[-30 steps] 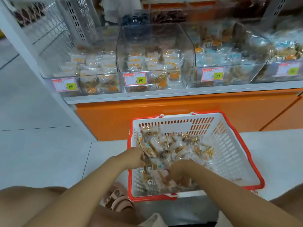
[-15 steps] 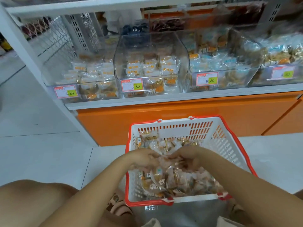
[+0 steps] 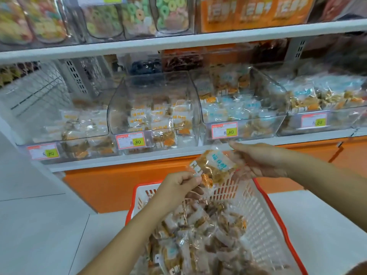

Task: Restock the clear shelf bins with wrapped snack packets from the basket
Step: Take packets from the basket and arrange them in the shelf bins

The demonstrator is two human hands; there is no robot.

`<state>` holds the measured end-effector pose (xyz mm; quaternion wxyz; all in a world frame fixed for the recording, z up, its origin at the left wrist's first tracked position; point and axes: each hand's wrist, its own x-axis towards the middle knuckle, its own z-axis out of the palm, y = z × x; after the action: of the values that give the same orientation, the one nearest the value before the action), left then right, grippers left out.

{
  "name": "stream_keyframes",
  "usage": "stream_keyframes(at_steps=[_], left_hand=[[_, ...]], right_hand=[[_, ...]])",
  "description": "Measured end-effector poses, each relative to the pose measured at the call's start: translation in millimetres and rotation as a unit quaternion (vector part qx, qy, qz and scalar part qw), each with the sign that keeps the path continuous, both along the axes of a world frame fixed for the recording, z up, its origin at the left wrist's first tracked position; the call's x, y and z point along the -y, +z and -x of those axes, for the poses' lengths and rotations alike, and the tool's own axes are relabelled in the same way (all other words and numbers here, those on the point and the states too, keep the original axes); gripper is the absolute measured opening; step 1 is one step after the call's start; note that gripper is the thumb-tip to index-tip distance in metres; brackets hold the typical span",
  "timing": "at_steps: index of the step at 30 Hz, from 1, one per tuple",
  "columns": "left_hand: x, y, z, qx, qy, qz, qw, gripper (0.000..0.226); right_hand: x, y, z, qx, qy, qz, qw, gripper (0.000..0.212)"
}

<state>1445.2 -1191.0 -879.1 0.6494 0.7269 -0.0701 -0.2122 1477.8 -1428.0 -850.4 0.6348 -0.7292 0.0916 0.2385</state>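
A red-rimmed white plastic basket [image 3: 258,219] holds clear-wrapped snack packets [image 3: 198,235] before the orange shelf base [image 3: 111,187] — above and behind it, clear plastic bins [image 3: 153,92] stand side by side on the white shelf [image 3: 119,161].

The red-bordered white price tag [image 3: 131,140] on the front of the middle clear plastic shelf bin [image 3: 155,92] reads 8.80, its last digits on a yellow-green patch. The next tag to the right [image 3: 224,131] reads 8.80 too. The leftmost tag [image 3: 42,152] and the rightmost tag [image 3: 313,121] show blurred figures ending in 80. The small print on all four is illegible.
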Motion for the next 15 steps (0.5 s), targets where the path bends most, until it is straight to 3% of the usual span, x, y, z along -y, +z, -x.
stream_keyframes(at_steps=[4, 5, 8, 10, 13, 15], left_hand=[[15.8, 21.2, -18.6, 0.085, -0.004, -0.046, 0.995, 0.022], [20.5, 27.7, -21.8, 0.105, 0.002, -0.044, 0.994, 0.021], [33.3, 43.2, -31.1, 0.164, 0.035, -0.029, 0.985, 0.022], [37.8, 48.9, -42.3, 0.206, 0.078, -0.035, 0.975, 0.02], [40.4, 58.4, -62.2, 0.235, 0.124, -0.013, 0.964, 0.017], [45.4, 67.3, -74.0, 0.248, 0.12, -0.004, 0.961, 0.016]], right_hand=[[17.8, 26.5, -19.4, 0.058, 0.045, 0.049, 0.996, 0.026], [20.2, 30.7, -23.7, 0.068, 0.069, 0.056, 0.994, 0.034], [23.5, 41.8, -34.9, 0.043, 0.093, -0.046, 0.994, 0.066], [25.0, 58.6, -36.1, 0.08, 0.097, 0.002, 0.992, 0.062], [24.5, 82.5, -37.6, 0.129, 0.179, 0.126, 0.967, 0.051], [28.0, 89.8, -41.9, 0.133, 0.199, 0.145, 0.96, 0.048]])
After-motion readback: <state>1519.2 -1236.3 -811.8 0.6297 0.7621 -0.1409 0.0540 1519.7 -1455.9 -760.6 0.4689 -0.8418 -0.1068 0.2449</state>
